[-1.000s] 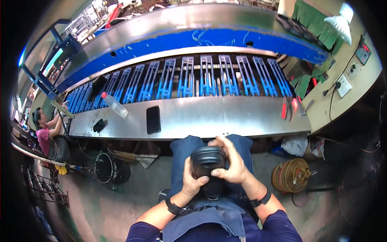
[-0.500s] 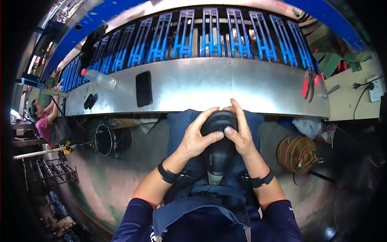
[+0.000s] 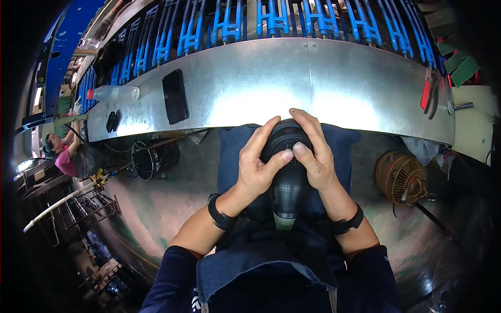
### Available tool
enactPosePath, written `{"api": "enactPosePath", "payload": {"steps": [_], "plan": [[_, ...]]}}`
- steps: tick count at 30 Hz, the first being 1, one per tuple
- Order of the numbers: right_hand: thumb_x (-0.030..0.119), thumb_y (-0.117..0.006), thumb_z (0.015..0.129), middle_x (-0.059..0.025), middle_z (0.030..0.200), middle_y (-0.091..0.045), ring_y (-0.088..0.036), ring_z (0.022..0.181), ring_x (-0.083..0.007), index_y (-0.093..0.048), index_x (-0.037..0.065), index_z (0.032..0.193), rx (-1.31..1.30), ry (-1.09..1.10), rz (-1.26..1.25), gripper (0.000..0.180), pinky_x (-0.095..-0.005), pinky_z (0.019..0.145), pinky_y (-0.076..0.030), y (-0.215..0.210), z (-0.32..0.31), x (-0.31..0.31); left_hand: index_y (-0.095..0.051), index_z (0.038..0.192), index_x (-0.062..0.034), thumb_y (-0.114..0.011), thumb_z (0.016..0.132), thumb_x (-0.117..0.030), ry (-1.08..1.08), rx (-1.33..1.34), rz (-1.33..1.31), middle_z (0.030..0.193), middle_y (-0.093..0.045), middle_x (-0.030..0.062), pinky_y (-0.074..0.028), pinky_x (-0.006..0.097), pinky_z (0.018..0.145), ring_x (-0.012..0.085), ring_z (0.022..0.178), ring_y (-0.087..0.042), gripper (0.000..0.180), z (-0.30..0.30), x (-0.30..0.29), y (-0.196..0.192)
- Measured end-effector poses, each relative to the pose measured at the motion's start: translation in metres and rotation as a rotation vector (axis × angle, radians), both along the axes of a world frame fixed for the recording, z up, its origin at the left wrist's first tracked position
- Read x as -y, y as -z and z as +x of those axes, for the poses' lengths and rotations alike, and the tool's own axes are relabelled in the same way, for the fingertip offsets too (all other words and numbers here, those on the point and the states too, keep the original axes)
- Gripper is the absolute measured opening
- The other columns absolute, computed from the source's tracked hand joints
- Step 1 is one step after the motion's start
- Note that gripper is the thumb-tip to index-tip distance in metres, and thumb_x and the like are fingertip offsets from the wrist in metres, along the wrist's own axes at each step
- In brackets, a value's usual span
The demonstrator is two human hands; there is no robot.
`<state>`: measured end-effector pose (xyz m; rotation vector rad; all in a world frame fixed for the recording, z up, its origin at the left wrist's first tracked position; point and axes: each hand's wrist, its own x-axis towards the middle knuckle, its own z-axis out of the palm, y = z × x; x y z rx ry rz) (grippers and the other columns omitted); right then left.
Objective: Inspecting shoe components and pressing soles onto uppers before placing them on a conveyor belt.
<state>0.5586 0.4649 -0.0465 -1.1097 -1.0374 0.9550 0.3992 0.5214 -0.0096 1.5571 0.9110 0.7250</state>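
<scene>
A black shoe [image 3: 288,182] with a dotted surface lies over my lap, its wide rounded end toward the bench. A pale green piece, like part of a shoe last [image 3: 284,223], sticks out at its narrow near end. Round the wide end's left side wraps my left hand [image 3: 259,161], thumb pressed on top. My right hand [image 3: 317,156] grips the opposite side, its thumb almost meeting the left one and its fingers curled over the far rim. The shoe's underside is hidden. Dark blue cloth [image 3: 237,156] covers my knees beneath it.
A metal bench [image 3: 250,68] runs across in front, carrying a phone [image 3: 175,96], a clear bottle [image 3: 117,94] and red-handled pliers [image 3: 429,93]. Blue racks [image 3: 224,26] stand behind it. A wicker basket [image 3: 399,177] sits at right; a co-worker [image 3: 70,156] is at far left.
The view has shifted, so the bench and racks appear higher. My hands keep hold of the shoe, and the thumbs have slid a little toward its wide end.
</scene>
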Motion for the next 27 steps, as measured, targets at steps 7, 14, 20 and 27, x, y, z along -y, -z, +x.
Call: {"api": "enactPosePath", "payload": {"steps": [7, 14, 20, 27], "plan": [[0.028, -0.064, 0.1, -0.0195, 0.14, -0.058, -0.056, 0.13, -0.0293, -0.052, -0.001, 0.146, -0.101, 0.038, -0.071, 0.056, -0.0383, 0.111, -0.041, -0.005, -0.013, 0.007, -0.052, 0.143, 0.0075, -0.076, 0.092, -0.022, -0.053, -0.01, 0.091, 0.12, -0.067, 0.0179, -0.053, 0.035, 0.094, 0.0242, 0.109, -0.068, 0.064, -0.004, 0.009, 0.004], [0.029, -0.066, 0.098, -0.0234, 0.153, -0.043, -0.045, 0.142, -0.032, -0.02, -0.006, 0.16, -0.061, 0.037, -0.057, 0.085, -0.0408, 0.118, -0.034, 0.005, -0.037, 0.035, -0.045, 0.148, 0.0067, -0.077, 0.093, -0.02, -0.114, 0.119, 0.046, 0.134, -0.063, 0.0195, -0.048, 0.035, 0.106, 0.0228, 0.123, -0.061, 0.069, -0.019, 0.023, 0.015], [0.033, -0.041, 0.11, -0.0195, 0.164, -0.029, -0.03, 0.152, -0.0269, -0.014, -0.005, 0.162, -0.484, -0.046, -0.15, 0.07, -0.036, 0.123, -0.024, 0.003, -0.059, 0.058, -0.021, 0.159, 0.0065, -0.022, 0.106, -0.067, -0.078, 0.346, -0.175, 0.161, -0.034, 0.0239, -0.019, 0.041, 0.125, 0.0301, 0.15, -0.031, 0.09, -0.042, 0.029, 0.015], [0.048, -0.021, 0.112, -0.0177, 0.169, -0.019, -0.016, 0.157, -0.0261, -0.015, -0.004, 0.161, -0.521, -0.027, -0.099, 0.072, -0.0381, 0.128, -0.013, 0.001, -0.061, 0.06, -0.016, 0.161, 0.0042, -0.017, 0.105, -0.068, -0.097, 0.557, -0.459, 0.164, -0.03, 0.0237, -0.019, 0.04, 0.126, 0.0314, 0.152, -0.029, 0.091, -0.056, 0.043, 0.022]]}}
